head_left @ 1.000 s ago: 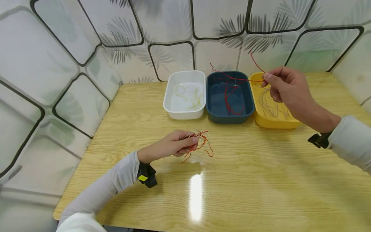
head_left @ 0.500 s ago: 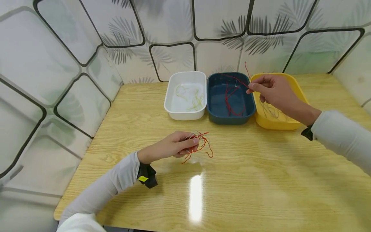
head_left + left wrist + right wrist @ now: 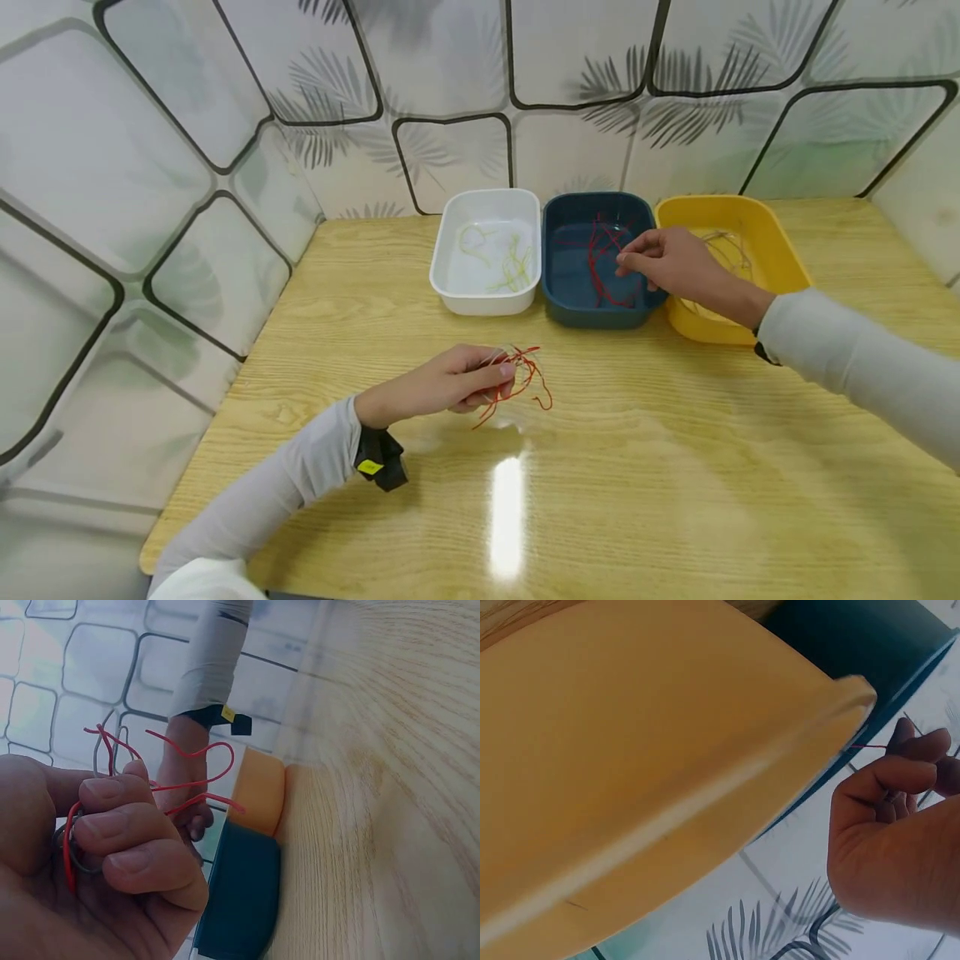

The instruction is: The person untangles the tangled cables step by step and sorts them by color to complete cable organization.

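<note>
A tangle of red threads [image 3: 521, 379] is pinched at frame centre by the curled fingers of the left hand [image 3: 450, 385] above the table [image 3: 675, 467], while one red thread [image 3: 600, 262] is pinched by the right hand [image 3: 671, 265] over the dark blue tray [image 3: 562, 279], flanked by the white tray [image 3: 487, 250] and yellow tray [image 3: 757, 242].

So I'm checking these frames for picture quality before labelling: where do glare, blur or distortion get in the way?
Head view: a bright streak of glare on the table, and wide-angle bending of the wall tiles; the threads stay readable. Left wrist view: the left hand fills the corner, sharp enough to show the red threads, with the table tilted on end. Right wrist view: the yellow tray looms close and soft, crowding the right hand.
</note>
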Motion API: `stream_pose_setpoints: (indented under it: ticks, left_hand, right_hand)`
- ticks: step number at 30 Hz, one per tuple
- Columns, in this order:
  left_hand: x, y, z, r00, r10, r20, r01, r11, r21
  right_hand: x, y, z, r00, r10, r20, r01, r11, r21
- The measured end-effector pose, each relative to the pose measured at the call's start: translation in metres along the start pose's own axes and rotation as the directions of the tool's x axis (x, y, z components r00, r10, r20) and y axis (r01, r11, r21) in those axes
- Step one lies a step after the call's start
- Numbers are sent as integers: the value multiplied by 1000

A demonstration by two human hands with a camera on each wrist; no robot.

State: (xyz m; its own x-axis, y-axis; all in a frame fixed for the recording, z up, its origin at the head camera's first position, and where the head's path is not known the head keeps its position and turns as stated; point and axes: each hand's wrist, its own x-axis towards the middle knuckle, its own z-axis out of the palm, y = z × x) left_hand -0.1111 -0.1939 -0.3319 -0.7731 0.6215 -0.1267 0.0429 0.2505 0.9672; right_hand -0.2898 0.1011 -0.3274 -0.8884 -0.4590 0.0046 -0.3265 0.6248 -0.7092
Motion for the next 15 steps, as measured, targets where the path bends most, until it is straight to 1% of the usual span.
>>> stream_pose_setpoints:
  ticks: [4, 8, 15]
  left_hand:
    - [-1, -2, -1, 1000, 13, 4, -13, 1000, 14]
    - [-1, -5, -3, 1000, 15, -2, -15, 999, 28]
    - [0, -3, -8, 1000, 28, -12, -27, 998, 62]
  right_hand:
    - [1, 2, 6, 1000, 6, 27, -5, 1000, -22]
    - [0, 3, 5, 999, 0, 37, 0, 1000, -24]
    - [-2, 3, 5, 999, 8, 50, -12, 997, 75]
